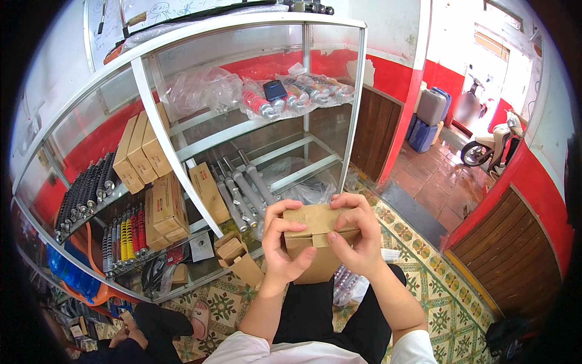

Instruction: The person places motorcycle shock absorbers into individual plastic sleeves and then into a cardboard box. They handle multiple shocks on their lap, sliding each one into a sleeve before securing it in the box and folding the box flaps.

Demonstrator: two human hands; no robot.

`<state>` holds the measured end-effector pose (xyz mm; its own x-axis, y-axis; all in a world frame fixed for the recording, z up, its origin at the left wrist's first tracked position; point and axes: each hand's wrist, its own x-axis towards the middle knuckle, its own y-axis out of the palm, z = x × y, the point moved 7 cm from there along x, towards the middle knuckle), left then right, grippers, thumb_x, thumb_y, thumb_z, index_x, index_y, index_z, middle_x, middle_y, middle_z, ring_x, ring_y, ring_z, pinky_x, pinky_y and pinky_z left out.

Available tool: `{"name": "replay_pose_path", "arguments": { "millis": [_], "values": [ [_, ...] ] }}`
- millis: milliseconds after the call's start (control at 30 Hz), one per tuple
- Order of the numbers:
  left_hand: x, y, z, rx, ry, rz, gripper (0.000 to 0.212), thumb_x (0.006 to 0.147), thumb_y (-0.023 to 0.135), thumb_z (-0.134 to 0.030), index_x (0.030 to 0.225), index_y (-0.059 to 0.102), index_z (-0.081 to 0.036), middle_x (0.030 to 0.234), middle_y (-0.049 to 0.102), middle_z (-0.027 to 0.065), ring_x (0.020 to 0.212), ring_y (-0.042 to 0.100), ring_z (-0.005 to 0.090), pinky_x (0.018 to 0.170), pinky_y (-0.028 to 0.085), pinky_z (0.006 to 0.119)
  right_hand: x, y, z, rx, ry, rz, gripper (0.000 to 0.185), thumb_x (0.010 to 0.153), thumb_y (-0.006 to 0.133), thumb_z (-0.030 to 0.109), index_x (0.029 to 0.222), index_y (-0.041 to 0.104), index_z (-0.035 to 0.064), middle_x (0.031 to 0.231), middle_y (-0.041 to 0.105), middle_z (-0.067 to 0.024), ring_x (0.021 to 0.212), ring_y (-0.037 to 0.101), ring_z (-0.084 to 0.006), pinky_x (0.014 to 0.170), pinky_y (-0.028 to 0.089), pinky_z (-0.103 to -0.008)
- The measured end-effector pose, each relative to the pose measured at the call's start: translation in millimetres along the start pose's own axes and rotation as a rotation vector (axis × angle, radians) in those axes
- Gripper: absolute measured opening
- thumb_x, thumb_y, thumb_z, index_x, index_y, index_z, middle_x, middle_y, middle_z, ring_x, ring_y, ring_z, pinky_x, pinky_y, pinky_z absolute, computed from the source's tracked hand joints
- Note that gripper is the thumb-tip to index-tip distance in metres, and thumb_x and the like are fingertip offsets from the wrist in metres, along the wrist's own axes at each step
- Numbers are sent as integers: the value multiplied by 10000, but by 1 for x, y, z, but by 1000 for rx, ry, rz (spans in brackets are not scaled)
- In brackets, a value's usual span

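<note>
A brown cardboard box (313, 259) is held upright between my hands, just above my lap. Its top flaps are folded down, and a small tab hangs over the near edge. My left hand (284, 243) grips the box's left side, with fingers over the top and the thumb toward the front. At the right side, my right hand (361, 232) curls over the top, its thumb and fingertips by the tab. What the box contains is hidden. Below it on the floor, shock absorbers in clear plastic wrap (348, 286) show partly between my legs.
A glass display cabinet (291, 21) stands ahead, holding coil-spring shock absorbers (88, 191), fork tubes (241, 195) and cardboard boxes (148, 150). An open carton (243, 264) sits by its base. Another person's hands (129, 334) are at lower left. Beyond the doorway stands a scooter (493, 143).
</note>
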<state>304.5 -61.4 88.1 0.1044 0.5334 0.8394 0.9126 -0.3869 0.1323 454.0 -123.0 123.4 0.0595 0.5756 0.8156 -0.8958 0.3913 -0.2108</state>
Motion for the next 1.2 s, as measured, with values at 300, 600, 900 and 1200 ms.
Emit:
{"name": "replay_pose_path", "arguments": {
  "millis": [300,600,900,1200],
  "values": [
    [-3,-1,3,103,-21,-60,394,690,869,-205,902,562,-78,1180,546,182,1081,549,276,921,446,394,-8,-1,-7,-30,-153,-75,254,718,806,135,831,600,38,1068,588,-150,1092,565,-362,908,468,-441],
    [-2,-1,6,94,-47,-73,373,681,876,-207,857,570,-86,1182,551,170,1075,540,267,922,436,398,-13,0,-11,-97,-183,-113,363,786,754,138,1081,571,31,1237,535,-184,1175,530,-375,961,442,-446],
    [-19,3,14,151,25,-6,803,604,927,-269,1251,485,-94,1258,503,161,1174,514,308,984,431,438,-29,-2,-27,136,2,36,701,916,651,292,1467,278,73,1469,308,-199,1326,407,-364,1087,332,-470],
    [-82,-6,78,-87,-366,-81,1156,604,939,-207,1460,184,-26,1309,476,132,1174,538,257,958,486,388,-32,-15,-37,214,11,26,406,862,725,215,1210,549,105,1373,401,-189,1266,443,-308,1030,379,-411]
  ]
}}
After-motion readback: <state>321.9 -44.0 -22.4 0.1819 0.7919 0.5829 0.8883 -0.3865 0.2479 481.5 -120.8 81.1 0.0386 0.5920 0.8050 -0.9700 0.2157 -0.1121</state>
